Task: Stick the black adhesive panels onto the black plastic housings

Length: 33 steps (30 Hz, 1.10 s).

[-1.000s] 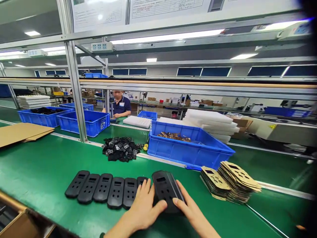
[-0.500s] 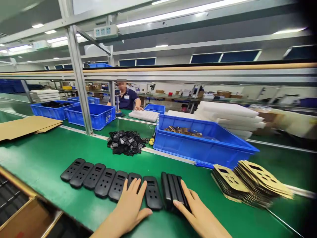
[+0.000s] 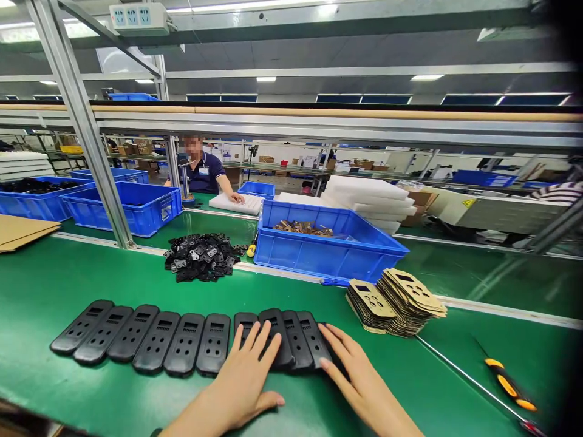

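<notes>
A row of black plastic housings [image 3: 182,343], each with a slot and round holes, lies on the green bench [image 3: 150,403]. My left hand [image 3: 248,376] has its fingers spread flat over housings right of the middle, fingertips touching them. At the right end, several housings [image 3: 298,340] lean over one another, overlapping. My right hand [image 3: 357,376] is curved round the last black housing [image 3: 325,331], thumb at its near side and fingers at its far side; the hand hides most of that housing.
Beyond the row lie a heap of small black plates [image 3: 200,256] and a blue bin [image 3: 319,252] of brown parts. Stacked tan cut-out sheets [image 3: 410,297], a long metal rod [image 3: 469,379] and a screwdriver [image 3: 505,379] lie to the right. A co-worker [image 3: 203,173] sits across.
The upright stack by my right hand has tipped leftward, and its housings now lie overlapping at the row's end. My left hand stays spread. The view has swung to the right.
</notes>
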Tool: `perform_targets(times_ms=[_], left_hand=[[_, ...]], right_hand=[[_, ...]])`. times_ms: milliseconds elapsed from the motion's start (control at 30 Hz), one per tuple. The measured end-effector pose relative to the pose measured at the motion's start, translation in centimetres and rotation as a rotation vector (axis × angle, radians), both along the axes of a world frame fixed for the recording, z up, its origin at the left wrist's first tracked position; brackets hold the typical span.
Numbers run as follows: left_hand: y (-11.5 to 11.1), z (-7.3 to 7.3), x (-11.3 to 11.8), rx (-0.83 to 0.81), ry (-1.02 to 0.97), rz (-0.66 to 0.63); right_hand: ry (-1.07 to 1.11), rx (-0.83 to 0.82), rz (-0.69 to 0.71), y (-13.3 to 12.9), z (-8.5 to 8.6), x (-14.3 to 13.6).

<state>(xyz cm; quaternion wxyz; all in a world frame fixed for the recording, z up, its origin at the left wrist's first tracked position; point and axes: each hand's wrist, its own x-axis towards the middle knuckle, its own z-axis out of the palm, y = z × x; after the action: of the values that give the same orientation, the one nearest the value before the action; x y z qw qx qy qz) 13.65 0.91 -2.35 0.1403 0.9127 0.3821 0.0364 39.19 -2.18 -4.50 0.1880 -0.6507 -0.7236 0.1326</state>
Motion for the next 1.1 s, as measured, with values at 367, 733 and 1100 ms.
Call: perform_targets(times_ms=[367,733,1100], left_hand=[[0.0,-0.7,-0.6,0.078,0.063,0.063],[0.6,-1.5,-1.3,0.047,0.052,-0.121],[0.1,-0.1,-3.6,0.012,-0.052,-0.121]], right_hand=[[-0.23,-0.193,0.101,-2.3,1.4,-2.9],[-0.304,-0.179,-0.099,-2.8,-0.2,-0.3],[-0.306,0.107,-0.007,-1.9,-5.6,-0.4]])
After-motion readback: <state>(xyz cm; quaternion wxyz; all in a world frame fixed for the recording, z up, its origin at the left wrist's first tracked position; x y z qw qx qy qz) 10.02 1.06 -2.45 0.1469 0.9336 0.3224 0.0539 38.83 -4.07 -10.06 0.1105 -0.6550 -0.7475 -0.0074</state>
